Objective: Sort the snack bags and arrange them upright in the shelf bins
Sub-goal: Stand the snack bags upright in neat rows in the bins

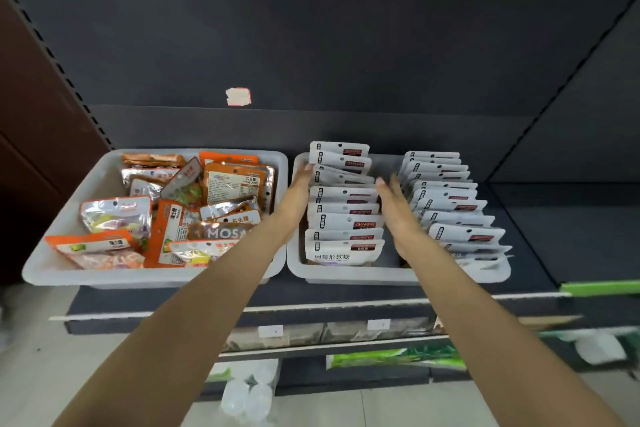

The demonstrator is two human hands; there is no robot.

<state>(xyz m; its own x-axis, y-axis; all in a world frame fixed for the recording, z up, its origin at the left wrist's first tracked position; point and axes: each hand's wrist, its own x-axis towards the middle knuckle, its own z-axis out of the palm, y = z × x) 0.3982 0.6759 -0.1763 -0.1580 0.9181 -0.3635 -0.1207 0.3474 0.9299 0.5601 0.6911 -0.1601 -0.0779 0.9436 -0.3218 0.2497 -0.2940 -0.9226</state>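
White snack bags (344, 218) stand in the right-centre bin (346, 276): light, soft, slippery pouches. Left hand (298, 189) and right hand (393, 199), fingers straight, flank the row; grip both side edges.

Two bare forearms, no sleeves, watch or rings showing; left hand (298, 188) and right hand (393, 199) ungloved, slim fingers, short nails.

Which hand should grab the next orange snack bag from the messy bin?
Probably the left hand. It sits at the left edge of the white bag row, right next to the messy bin of orange bags. The right hand is between the two white rows, farther away.
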